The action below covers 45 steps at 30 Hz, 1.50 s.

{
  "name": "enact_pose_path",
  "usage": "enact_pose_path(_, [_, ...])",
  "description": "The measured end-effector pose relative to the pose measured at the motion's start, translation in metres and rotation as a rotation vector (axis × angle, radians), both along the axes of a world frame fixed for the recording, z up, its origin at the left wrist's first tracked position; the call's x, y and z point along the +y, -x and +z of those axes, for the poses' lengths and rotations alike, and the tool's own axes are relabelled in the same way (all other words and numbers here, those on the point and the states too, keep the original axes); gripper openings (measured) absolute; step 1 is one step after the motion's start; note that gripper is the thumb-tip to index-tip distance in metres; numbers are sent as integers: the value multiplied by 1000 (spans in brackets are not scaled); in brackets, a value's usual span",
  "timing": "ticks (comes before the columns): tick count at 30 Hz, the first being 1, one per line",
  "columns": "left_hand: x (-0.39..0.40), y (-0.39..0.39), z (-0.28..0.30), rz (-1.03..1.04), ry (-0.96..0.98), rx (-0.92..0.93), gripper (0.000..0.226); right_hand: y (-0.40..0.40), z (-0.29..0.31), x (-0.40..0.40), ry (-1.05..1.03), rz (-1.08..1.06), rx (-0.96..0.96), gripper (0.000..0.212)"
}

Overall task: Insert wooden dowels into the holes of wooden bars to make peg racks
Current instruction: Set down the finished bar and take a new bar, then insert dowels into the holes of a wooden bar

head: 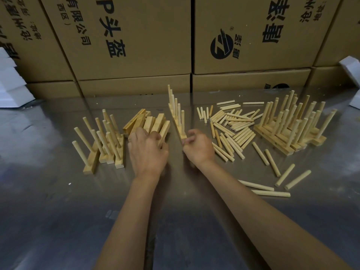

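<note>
Steel table (58, 201). Left hand (147, 151) curls its fingers over a bar at the near side of the plain bars pile (148, 123), mid-table. Right hand (197, 147) pinches the near end of a pegged rack (177, 115) standing upright just beside it. Loose dowels (231, 123) lie toward the right edge; finished racks (292, 123) beyond them.

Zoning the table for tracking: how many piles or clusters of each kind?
Finished-rack clusters: 2
Bare-bar pile: 1
Loose-dowel pile: 1
Rack being filled: 1
Total: 5
</note>
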<state>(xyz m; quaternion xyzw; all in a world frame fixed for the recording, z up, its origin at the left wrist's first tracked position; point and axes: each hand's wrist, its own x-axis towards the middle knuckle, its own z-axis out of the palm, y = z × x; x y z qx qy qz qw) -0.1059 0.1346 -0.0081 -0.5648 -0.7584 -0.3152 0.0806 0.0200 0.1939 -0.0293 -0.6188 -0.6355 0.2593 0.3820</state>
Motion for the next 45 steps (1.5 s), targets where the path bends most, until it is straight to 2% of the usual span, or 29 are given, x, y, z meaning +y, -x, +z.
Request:
enact_pose_path(4, [1,-2,-2,10,64,126,40,-7,-2,-14,19,76,97,35])
enact_pose_path(9, [-1,-6,2,11,-5,11,32,-20,5,-43,66,220,98,41])
enact_pose_path(16, [-11,-7,16,-10,-291,-170,30,-49,19,-67,175,251,237,27])
enact_pose_path(18, [-12,-10,21,-2,-357,-347,32,-58,22,-73,198,251,279,25])
enact_pose_path(20, [-8,-11,24,-84,-346,-691,25,-67,24,-77,204,231,372,19])
enact_pose_path(23, [-10,-18,26,-339,-137,-1296,13,-82,31,-79,168,171,530,14])
enact_pose_path(25, [-12,-27,24,-466,24,-1505,17,-90,38,-77,124,131,602,13])
enact_pose_path(27, [-15,-38,22,-548,170,-1606,26,-96,45,-75,89,100,661,16])
enact_pose_path(32, [-22,-53,19,-687,455,-1525,33,-108,53,-73,57,38,734,28])
enact_pose_path(35, [-26,-57,19,-779,597,-1456,35,-113,52,-71,77,2,731,26])
enact_pose_path(39, [-26,-63,18,-807,595,-1441,50,-109,51,-75,126,72,639,14])
enact_pose_path(42, [-26,-65,18,-816,567,-1513,47,-95,48,-83,174,204,534,15])
enact_pose_path(45, [-27,-65,18,-668,584,-1448,45,-85,46,-86,169,280,476,16])
